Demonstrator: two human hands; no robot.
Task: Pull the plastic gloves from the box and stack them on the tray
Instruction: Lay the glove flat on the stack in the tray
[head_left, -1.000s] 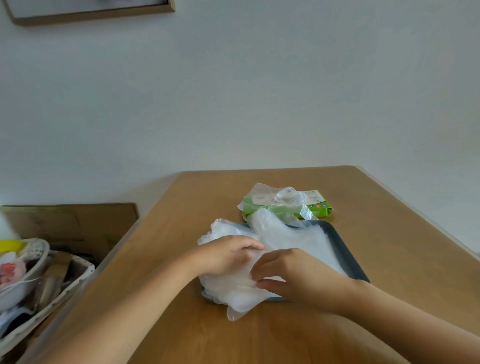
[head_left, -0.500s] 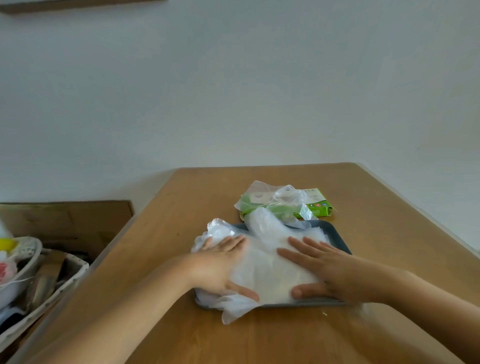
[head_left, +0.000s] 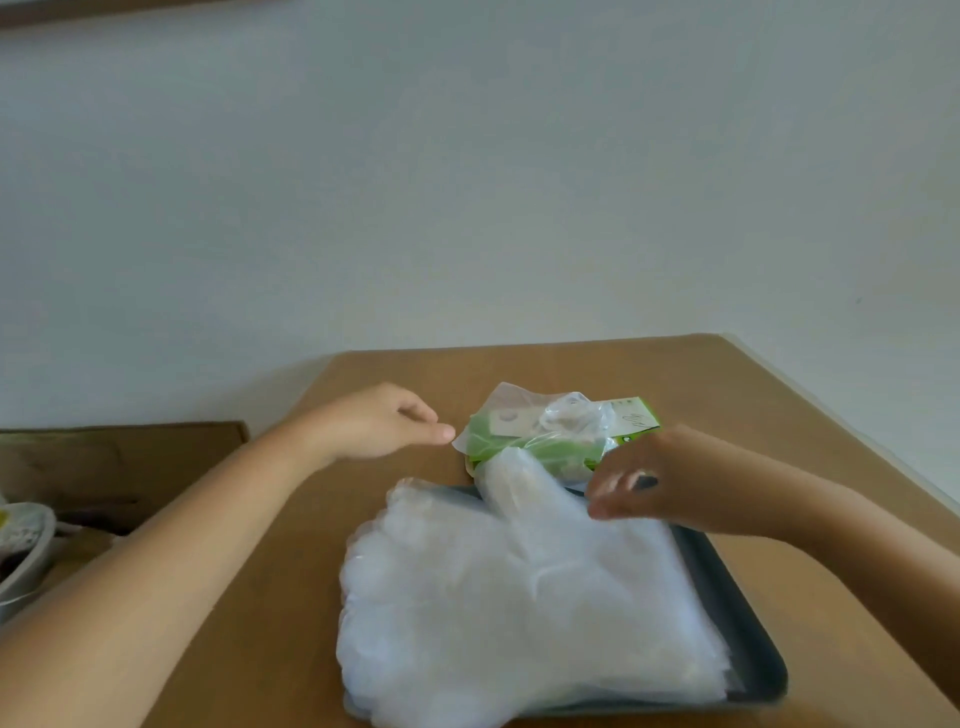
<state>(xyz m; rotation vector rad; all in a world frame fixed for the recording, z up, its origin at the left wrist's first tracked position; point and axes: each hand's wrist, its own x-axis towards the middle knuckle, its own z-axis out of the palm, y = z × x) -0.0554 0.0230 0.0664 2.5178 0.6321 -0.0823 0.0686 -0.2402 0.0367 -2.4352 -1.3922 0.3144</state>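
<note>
Change: both your hands have left the stack of gloves (head_left: 519, 597), where they lay flat 0.5 s ago, and gone toward the far edge of the tray (head_left: 748, 623).

Left hand (head_left: 374, 421): beyond the tray's far left corner. The fingers are loosely together and point at the box (head_left: 561, 431). They hold nothing and stop just short of the loose plastic on it.

Right hand (head_left: 670, 478): over the tray's far edge, blurred. The fingers look slightly apart, with nothing seen between them.

Box: green, lying flat on the table (head_left: 779, 395) just past the tray's far edge. 1 crumpled glove is bunched at its opening, between your 2 hands and touched by neither.

Stack: on the tray, overhanging its left and near edges.

Risk: the box looks light, so a 1-handed pull would likely drag it or bring out several gloves. Your right forearm crosses the tray's right side and could sweep the overhanging stack off.
</note>
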